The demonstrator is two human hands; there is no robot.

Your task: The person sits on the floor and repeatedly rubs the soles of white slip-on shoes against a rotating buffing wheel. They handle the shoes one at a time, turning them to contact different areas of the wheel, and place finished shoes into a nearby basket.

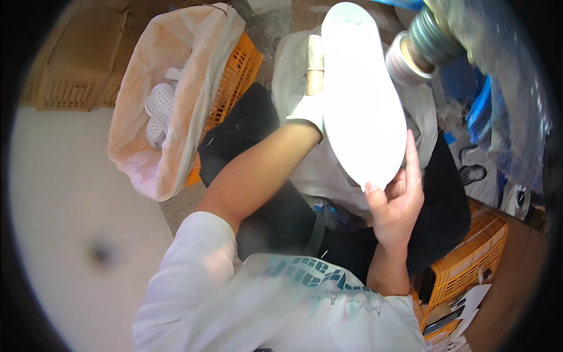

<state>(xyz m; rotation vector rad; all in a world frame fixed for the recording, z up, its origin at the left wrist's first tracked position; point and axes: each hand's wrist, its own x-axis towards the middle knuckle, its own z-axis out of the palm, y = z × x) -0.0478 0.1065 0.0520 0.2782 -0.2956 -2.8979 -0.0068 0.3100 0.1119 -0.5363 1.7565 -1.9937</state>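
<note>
Fingers of the R hand (400, 205) grip the near end of a long white shoe-sole-shaped piece (365, 100), index along its right edge; L hand (308, 110), in a white covering, is partly hidden at its left edge, so can't tell how those fingers sit. Biggest nearby: orange plastic crate (234, 82) w/ pinkish cloth liner (167, 38). Next, pale grey cloth (305, 170); the sole's held above it, tip past its far edge. Smallest: white perforated slipper (157, 104) betw. liner's edges. Prob. best: support both sides, fingertips at rim, tilt outta glare.
</note>
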